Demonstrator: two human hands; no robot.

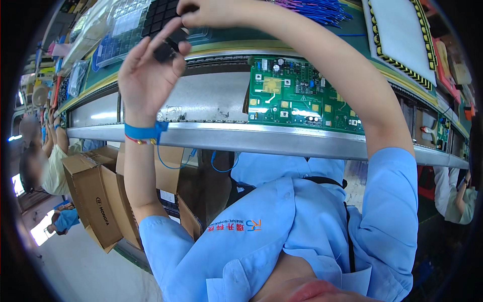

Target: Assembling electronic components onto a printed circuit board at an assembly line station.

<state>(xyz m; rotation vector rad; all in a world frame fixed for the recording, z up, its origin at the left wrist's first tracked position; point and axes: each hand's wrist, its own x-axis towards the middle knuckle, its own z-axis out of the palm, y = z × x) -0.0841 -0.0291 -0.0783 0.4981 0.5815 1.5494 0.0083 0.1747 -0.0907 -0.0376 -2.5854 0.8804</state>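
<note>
My left hand (pixel 146 83) is raised over the far side of the conveyor track, palm up, with small black block-shaped parts (pixel 163 52) held at its fingers and thumb. Their exact kind cannot be made out. Reaching across from the right, my right hand (pixel 214 12) has its fingers curled together beside a black tray with square cells (pixel 160 19). Whatever its fingertips grip is hidden. A green circuit board (pixel 302 95) with mounted components lies on the track, below my right forearm. Around my left wrist is a blue strap (pixel 142 132) with a thin cord.
The metal conveyor rail (pixel 226 136) runs between my body and the bench. Beyond it are a clear plastic compartment box (pixel 113 48), blue wires (pixel 317 11) and a white panel with a black-and-yellow edge (pixel 400 35). Cardboard boxes (pixel 98 201) stand at lower left. Other people work on both sides.
</note>
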